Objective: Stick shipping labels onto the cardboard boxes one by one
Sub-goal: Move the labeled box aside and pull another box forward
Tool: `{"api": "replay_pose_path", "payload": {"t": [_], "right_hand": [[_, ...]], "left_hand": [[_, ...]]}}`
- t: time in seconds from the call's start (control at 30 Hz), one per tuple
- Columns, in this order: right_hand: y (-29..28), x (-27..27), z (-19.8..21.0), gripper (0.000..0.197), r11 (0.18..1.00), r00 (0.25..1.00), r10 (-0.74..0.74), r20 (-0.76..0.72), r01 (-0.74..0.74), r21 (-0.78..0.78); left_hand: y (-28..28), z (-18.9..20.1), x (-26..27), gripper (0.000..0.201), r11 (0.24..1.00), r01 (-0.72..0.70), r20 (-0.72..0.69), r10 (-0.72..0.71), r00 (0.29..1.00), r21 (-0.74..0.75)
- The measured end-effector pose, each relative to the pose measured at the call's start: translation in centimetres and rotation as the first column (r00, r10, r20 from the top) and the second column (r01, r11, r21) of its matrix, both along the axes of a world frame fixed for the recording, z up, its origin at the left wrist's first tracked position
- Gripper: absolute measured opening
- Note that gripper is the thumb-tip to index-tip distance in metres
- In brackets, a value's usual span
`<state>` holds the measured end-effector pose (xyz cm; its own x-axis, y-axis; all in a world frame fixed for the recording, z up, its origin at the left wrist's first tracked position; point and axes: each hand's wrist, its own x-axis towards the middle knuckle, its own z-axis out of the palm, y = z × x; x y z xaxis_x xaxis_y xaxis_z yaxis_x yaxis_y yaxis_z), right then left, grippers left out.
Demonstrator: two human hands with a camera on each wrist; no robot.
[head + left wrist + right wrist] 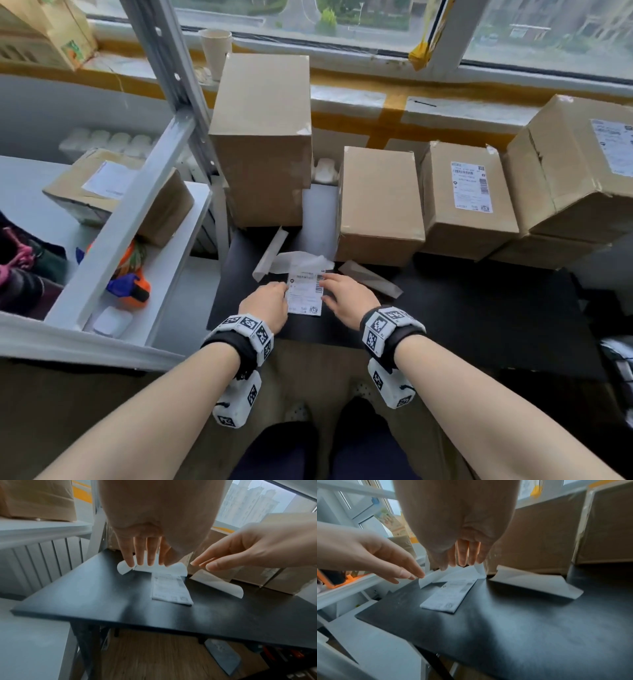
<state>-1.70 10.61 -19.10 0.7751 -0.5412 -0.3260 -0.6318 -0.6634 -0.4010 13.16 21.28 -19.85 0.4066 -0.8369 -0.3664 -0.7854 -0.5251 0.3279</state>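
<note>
A small stack of white shipping labels (306,293) lies on the black table (479,308), also seen in the left wrist view (169,589) and the right wrist view (447,596). My left hand (282,291) hovers at the stack's left edge with its fingers (145,555) straight and holding nothing. My right hand (325,287) hovers at the stack's upper right edge, its fingers (464,555) also straight and empty. Behind the stack stand a plain cardboard box (380,202) and a tall plain box (262,137). Two boxes (469,195) (575,164) to the right carry labels.
Curled white backing papers (303,262) (270,253) (371,279) lie between the labels and the boxes. A white metal shelf (102,240) on the left holds another labelled box (116,195) and an orange and blue object (132,284). A paper cup (215,48) stands on the windowsill.
</note>
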Motion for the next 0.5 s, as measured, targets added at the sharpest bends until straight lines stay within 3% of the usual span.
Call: {"api": "replay_pose_path", "payload": {"t": [0.17, 0.37, 0.5], "right_hand": [[1.2, 0.5, -3.2, 0.046, 0.998, 1.000, -0.005, -0.012, 0.006, 0.064], [1.7, 0.6, -6.0, 0.066, 0.999, 0.996, 0.008, 0.091, -0.012, 0.046], [1.8, 0.5, -6.9, 0.055, 1.000, 0.993, 0.006, 0.120, -0.008, 0.016]], "left_hand": [[1.2, -2.7, -0.4, 0.045, 1.000, 0.026, -0.054, -0.025, 0.998, 0.009], [1.4, -4.4, -0.3, 0.058, 0.990, 0.134, -0.004, -0.134, 0.991, 0.041], [1.4, -5.3, -0.5, 0.060, 0.989, 0.144, -0.014, -0.144, 0.990, 0.044]]}}
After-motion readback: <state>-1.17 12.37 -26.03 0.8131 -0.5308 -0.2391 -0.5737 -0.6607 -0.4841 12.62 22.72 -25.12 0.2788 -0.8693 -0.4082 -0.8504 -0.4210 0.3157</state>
